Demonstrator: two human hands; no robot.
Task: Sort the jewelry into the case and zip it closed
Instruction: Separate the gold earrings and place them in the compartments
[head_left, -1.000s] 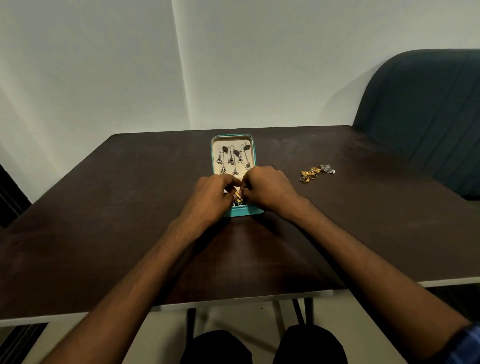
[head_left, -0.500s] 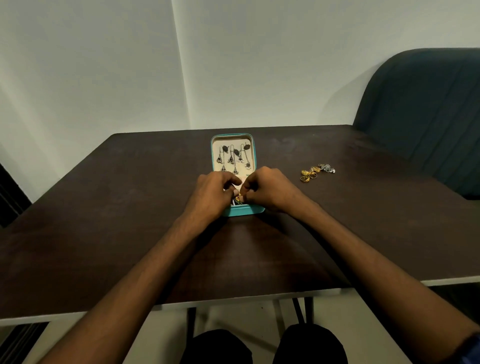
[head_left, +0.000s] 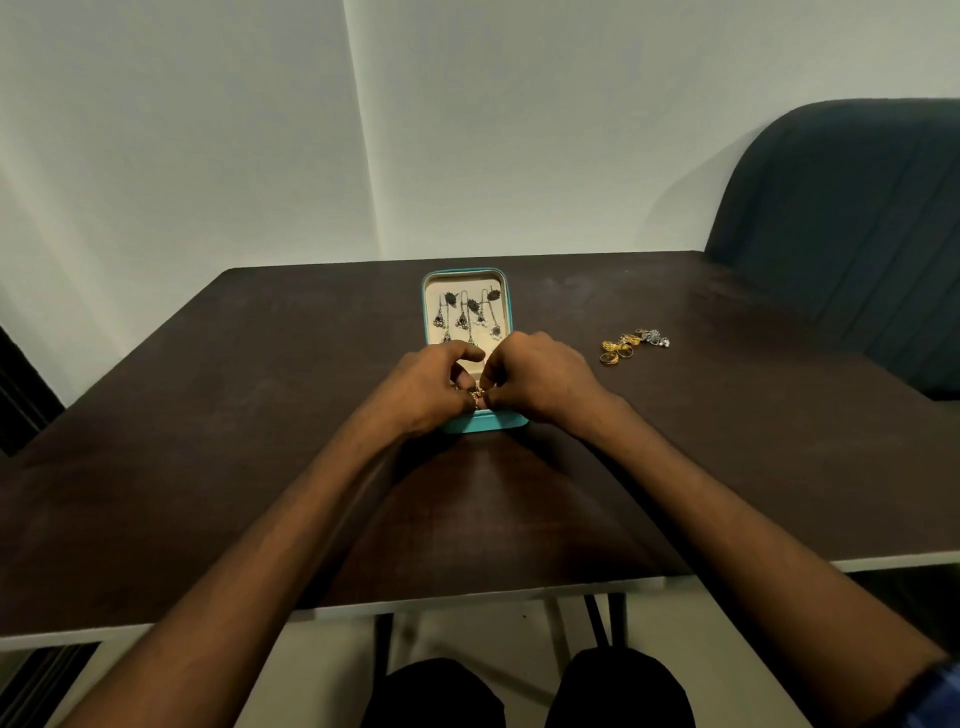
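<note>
Both hands (head_left: 480, 384) pinch a small gold ring (head_left: 476, 397) over the teal case (head_left: 485, 422).

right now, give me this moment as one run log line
case: open | left hand, right hand: pinching gold piece over case | loose rings: on table

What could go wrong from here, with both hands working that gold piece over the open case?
1. The gold piece, pinched between left hand and right hand, could slip and drop outside the teal case.
2. A hand may snag the dangling earrings in the lid.
3. The loose jewelry on the table could get forgotten before zipping.
</note>
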